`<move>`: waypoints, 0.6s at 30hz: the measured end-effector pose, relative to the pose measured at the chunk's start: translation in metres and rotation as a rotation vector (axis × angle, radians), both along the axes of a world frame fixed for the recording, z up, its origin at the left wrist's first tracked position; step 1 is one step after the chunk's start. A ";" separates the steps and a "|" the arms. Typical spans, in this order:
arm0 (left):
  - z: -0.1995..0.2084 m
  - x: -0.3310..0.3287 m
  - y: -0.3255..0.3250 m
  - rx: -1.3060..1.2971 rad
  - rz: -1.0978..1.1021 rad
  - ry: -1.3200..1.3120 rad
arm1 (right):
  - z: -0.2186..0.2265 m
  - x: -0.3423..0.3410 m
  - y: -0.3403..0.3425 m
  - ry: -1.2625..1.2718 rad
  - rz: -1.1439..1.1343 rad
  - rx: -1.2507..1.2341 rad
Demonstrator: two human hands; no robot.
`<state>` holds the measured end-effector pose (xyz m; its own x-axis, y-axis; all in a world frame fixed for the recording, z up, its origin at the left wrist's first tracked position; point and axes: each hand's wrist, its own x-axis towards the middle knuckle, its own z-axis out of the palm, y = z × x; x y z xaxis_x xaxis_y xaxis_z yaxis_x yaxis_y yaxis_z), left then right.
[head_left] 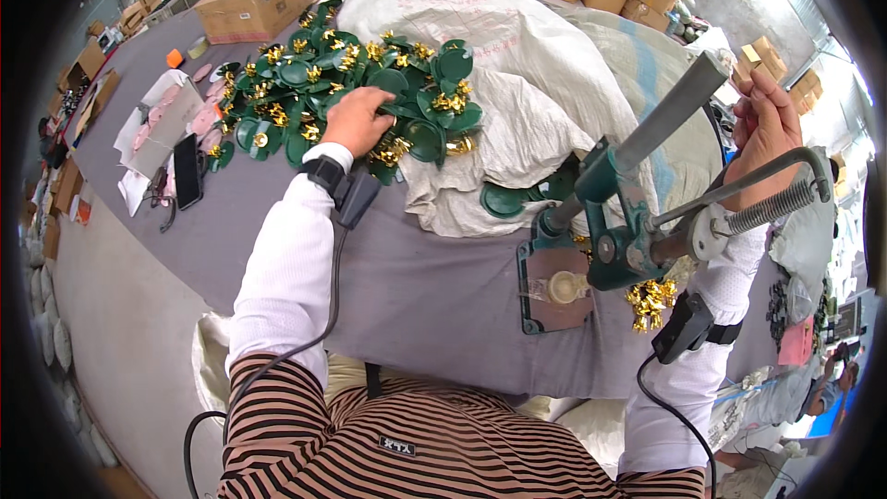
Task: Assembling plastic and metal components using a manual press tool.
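At the near side of a pile of green plastic discs (425, 140) with gold foil tufts, my left hand (356, 120) curls its fingers and thumb at the edge of a green disc (386, 83). The fingertips are partly hidden among the discs. My right hand (769, 134) is raised behind the bent rod and spring of a green hand press (619, 212), its fingers partly stretched and nothing visible in them. A pale round die (565, 287) sits on the press's base. Beside it lies a bunch of gold foil tufts (651, 303).
White woven sacks (554, 102) cover the table behind the press; more green discs (504, 200) lie by them. At the left are a black phone (188, 171) and a carton with pink pieces (166, 134). A large cardboard box (268, 0) stands at the back.
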<state>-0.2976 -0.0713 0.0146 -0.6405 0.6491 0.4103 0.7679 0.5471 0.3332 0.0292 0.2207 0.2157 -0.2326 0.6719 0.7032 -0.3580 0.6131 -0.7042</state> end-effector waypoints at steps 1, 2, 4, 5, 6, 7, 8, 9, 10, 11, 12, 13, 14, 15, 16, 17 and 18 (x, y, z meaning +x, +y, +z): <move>-0.003 -0.004 -0.003 -0.011 0.063 -0.028 | 0.000 -0.002 -0.001 0.001 -0.007 0.010; -0.005 -0.004 -0.003 0.039 0.037 -0.092 | -0.002 -0.001 -0.001 0.004 -0.023 0.016; -0.014 0.008 -0.013 0.066 0.003 -0.010 | -0.001 0.000 -0.001 0.006 -0.039 0.003; -0.017 0.021 -0.025 0.112 0.035 0.004 | -0.006 -0.006 -0.001 0.012 -0.058 0.009; -0.015 0.031 -0.031 0.109 0.039 -0.004 | -0.006 -0.005 -0.001 0.024 -0.094 0.021; -0.015 0.042 -0.037 0.141 0.026 0.004 | -0.006 -0.003 0.002 0.026 -0.087 0.051; -0.013 0.055 -0.042 0.173 0.014 0.014 | -0.004 0.000 0.000 0.007 -0.096 0.079; -0.008 0.064 -0.046 0.170 0.003 -0.018 | -0.003 0.002 0.004 -0.002 -0.084 0.113; -0.006 0.068 -0.050 0.157 -0.002 -0.013 | -0.003 0.005 0.008 -0.012 -0.076 0.148; -0.005 0.071 -0.053 0.175 0.011 -0.147 | -0.002 0.007 0.009 -0.039 -0.080 0.180; -0.005 0.074 -0.055 0.194 0.021 -0.282 | -0.001 0.008 0.013 -0.022 -0.020 0.167; -0.007 0.074 -0.058 0.241 -0.038 -0.140 | -0.001 0.009 0.013 -0.032 -0.028 0.181; -0.004 0.081 -0.054 0.230 -0.049 -0.145 | -0.004 0.008 0.015 -0.047 -0.038 0.194; 0.003 0.095 -0.052 0.287 -0.038 -0.127 | -0.009 0.005 0.014 -0.056 -0.051 0.255; 0.009 0.110 -0.049 0.343 -0.029 -0.112 | -0.016 0.003 0.039 -0.028 0.059 0.553; 0.017 0.134 -0.035 0.414 -0.027 -0.641 | -0.009 0.014 0.045 -0.031 0.028 0.370; 0.009 0.157 -0.036 0.579 -0.114 -0.759 | -0.014 -0.003 0.037 -0.012 0.063 0.167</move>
